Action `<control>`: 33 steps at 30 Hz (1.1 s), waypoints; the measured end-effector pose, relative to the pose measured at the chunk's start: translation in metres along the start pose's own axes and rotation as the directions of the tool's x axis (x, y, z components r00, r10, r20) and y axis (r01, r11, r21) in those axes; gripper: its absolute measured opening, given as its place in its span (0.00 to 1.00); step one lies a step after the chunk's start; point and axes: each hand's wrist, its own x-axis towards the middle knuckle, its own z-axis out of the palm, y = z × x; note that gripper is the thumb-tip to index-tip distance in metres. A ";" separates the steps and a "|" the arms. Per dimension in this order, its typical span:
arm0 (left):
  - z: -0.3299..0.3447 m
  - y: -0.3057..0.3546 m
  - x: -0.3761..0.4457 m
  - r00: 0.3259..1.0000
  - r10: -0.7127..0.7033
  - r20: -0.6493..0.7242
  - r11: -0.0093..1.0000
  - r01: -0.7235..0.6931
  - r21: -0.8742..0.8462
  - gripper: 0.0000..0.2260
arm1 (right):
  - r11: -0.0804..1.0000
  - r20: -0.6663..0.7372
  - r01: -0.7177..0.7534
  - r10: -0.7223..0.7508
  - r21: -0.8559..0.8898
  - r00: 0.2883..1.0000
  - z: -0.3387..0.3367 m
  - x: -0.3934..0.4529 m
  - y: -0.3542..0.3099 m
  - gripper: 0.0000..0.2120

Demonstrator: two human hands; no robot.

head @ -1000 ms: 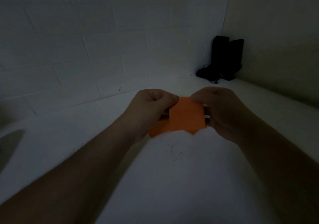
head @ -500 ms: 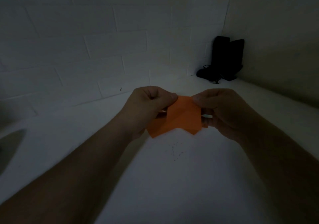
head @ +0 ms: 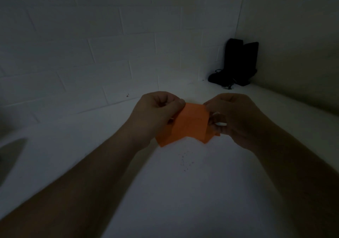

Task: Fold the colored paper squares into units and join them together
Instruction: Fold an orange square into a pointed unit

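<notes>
Pinching the folded orange paper unit [head: 189, 126] from both sides: left hand [head: 156, 113] at its far-left corner, right hand [head: 233, 116] at its far-right edge. Held above the white tabletop [head: 183, 192], long axis running left to right between equally near hands.

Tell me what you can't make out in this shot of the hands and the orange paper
- Orange paper, head view: its side edges are hidden under the left hand and right hand; whether it is one unit or several is unclear in the dim light.
- Small white thing by the right hand's fingers: too small to identify.
- Black objects in the far corner: too dark to identify.
</notes>
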 end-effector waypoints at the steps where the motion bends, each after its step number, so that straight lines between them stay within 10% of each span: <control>1: -0.001 0.000 0.001 1.000 -0.002 -0.006 1.000 0.001 -0.008 0.12 | 1.000 -0.006 -0.002 0.002 0.001 1.000 -0.001 0.000 0.000 0.06; 26: 0.001 0.000 0.002 0.998 -0.051 -0.044 0.995 0.047 -0.085 0.05 | 0.984 -0.008 0.157 -0.158 -0.083 0.987 0.001 0.002 0.006 0.07; 33: -0.003 0.004 0.004 0.988 -0.133 -0.083 0.980 0.118 -0.160 0.04 | 0.827 0.213 0.469 -0.420 -0.310 0.882 -0.002 -0.004 0.007 0.16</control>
